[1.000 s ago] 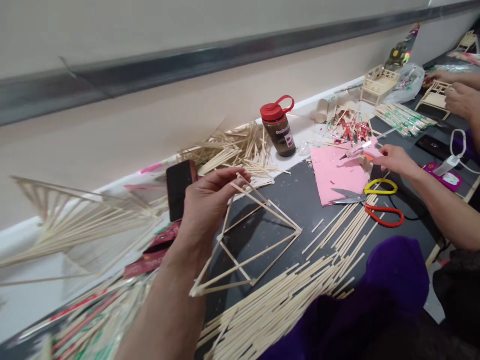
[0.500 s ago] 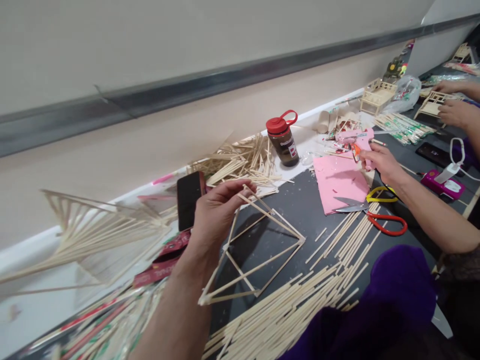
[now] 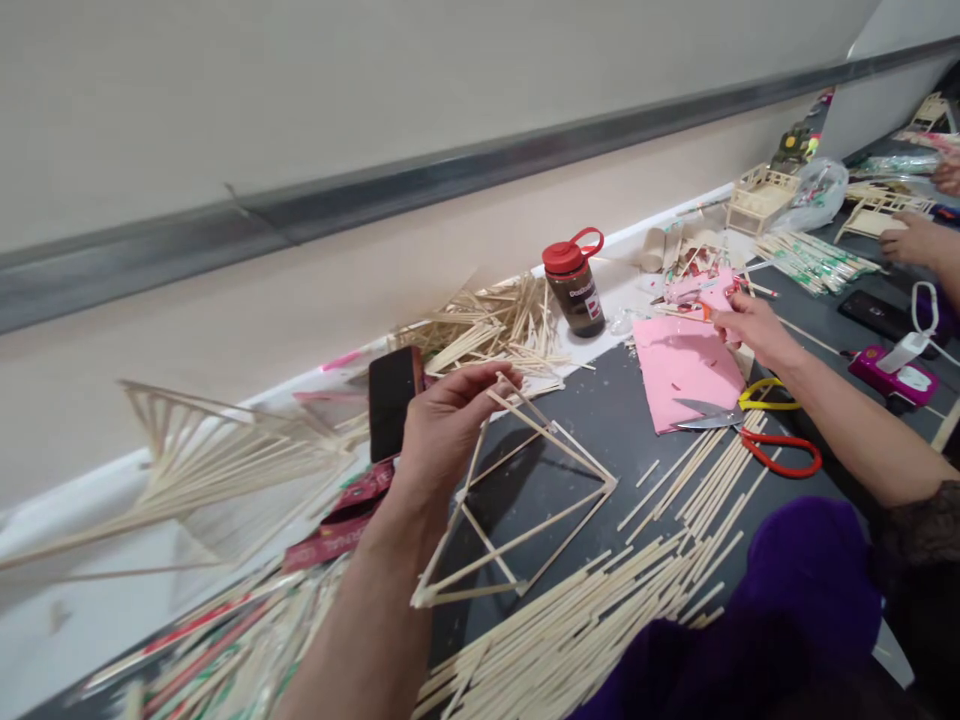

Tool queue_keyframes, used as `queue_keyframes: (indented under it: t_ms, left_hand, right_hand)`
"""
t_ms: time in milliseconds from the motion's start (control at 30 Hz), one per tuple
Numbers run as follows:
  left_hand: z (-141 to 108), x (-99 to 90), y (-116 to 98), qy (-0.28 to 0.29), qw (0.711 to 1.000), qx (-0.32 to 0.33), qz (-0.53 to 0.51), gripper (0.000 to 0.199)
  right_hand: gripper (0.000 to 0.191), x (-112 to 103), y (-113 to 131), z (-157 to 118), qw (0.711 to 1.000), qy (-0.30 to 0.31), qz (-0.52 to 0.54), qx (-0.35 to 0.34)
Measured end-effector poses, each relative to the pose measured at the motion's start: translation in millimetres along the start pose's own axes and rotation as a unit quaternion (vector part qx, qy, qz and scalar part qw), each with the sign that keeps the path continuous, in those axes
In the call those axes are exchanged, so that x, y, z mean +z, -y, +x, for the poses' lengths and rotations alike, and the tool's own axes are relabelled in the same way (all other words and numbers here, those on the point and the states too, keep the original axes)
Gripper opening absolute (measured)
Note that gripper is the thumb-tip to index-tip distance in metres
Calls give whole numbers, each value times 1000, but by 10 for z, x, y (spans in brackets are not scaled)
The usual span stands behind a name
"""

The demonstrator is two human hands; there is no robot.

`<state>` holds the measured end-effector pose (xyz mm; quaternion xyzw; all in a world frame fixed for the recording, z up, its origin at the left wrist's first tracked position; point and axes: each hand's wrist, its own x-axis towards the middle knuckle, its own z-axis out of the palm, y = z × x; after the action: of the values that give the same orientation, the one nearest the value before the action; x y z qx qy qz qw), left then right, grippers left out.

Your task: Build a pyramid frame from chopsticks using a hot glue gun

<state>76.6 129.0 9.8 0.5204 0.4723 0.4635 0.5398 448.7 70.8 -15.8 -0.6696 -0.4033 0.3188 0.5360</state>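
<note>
My left hand (image 3: pixel 457 410) pinches the top corner of an open frame of thin wooden sticks (image 3: pixel 559 510), glued at its corners and tilted over the dark table. Farther right, my right hand (image 3: pixel 754 325) is closed round the handle of a pink glue gun (image 3: pixel 712 290), its nozzle pointing left. Below the gun lies a pink sheet (image 3: pixel 679 375). Scissors (image 3: pixel 780 455) with one red and one yellow handle rest between that sheet and a spread of loose wooden sticks (image 3: pixel 592 620) near me.
A red-lidded bottle (image 3: pixel 574 290) stands by the wall beside a stick pile (image 3: pixel 510 325). Left are a phone (image 3: pixel 394 400) and a larger stick structure (image 3: pixel 217 450). A purple power adapter (image 3: pixel 892 375) and another person's hand (image 3: pixel 911 240) at a small wooden model (image 3: pixel 870 215) are right.
The glue gun has turned and been lowered slightly toward the pink sheet. My left hand keeps its pinch on the stick frame. The whole view has shifted a little.
</note>
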Motion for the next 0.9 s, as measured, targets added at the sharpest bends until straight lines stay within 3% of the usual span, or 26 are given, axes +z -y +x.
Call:
queue_keyframes:
  t_ms: [267, 433, 567, 633, 700, 800, 900]
  left_hand:
    - [18, -94, 19, 17, 998, 22, 58, 51]
    - [-13, -212, -34, 11, 993, 35, 113, 45]
    - [-71, -371, -330, -12, 987, 19, 161, 34]
    - [-102, -387, -596, -16, 979, 65, 190, 23]
    - [-134, -304, -898, 5, 970, 93, 226, 22]
    - [-175, -9, -1272, 47, 957, 102, 268, 28]
    - [-193, 330, -1422, 93, 961, 52, 254, 42]
  right_hand:
    - [26, 62, 94, -105, 983, 70, 152, 70]
    - [30, 119, 163, -185, 974, 99, 181, 97]
    - [31, 143, 233, -250, 965, 138, 204, 89]
    - [31, 170, 288, -291, 959, 160, 221, 83]
    - [28, 215, 360, -343, 953, 184, 230, 68]
    - [24, 301, 489, -438, 948, 217, 231, 40]
    - [22, 376, 597, -531, 946, 237, 220, 21]
